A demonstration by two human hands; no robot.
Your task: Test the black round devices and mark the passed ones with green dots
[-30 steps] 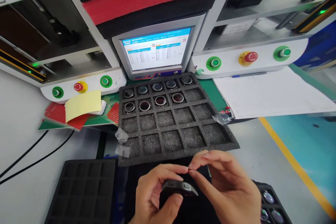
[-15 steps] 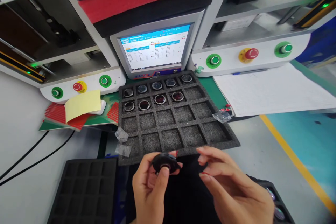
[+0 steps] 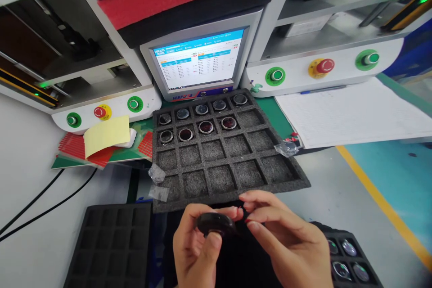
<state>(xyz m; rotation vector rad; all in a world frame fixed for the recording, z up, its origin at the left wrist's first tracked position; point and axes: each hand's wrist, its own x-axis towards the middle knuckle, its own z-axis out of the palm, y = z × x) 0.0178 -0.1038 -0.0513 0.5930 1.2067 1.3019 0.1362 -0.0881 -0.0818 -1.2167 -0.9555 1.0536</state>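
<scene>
Cables [image 3: 76, 193], two black ones, run down the left side, & just right of 'em, near left, sits a black foam tray [image 3: 111, 227] w/ rows of square pockets. Far left: white machine [image 3: 119, 107], two green btns & a red one btwn. Red sticker sheet [image 3: 72, 144] in front, yellow paper [image 3: 107, 137] lying partly over it. Into the mid: grey foam tray [image 3: 303, 183], plastic scraps [image 3: 157, 174] at its left edge, nine round watch faces [image 3: 205, 127] in it, five in the far row, four in the next. Lit screen [image 3: 202, 60] right behind, small text unreadable.

Near mid, left hand [image 3: 194, 252]: fingers curled round a round black case [image 3: 216, 222], thumb on its near side, so it's gripped, tilted, just near of the grey tray. Beside it, right hand [image 3: 290, 243]: fingers bent, thumb & forefinger tips v. close, tiny red bit [image 3: 248, 220] at 'em; can't tell if pinched or just stuck on. The two hands' fingertips are close; can't tell re contact.

Near right, another tray [image 3: 337, 233] w/ shiny round pcs [image 3: 348, 247]. Beyond, on the right, white papers [image 3: 351, 117] on a green bench [image 3: 270, 107], blue pen [image 3: 324, 90] along their far edge. Far right, second machine [image 3: 296, 74], same btn colours.
</scene>
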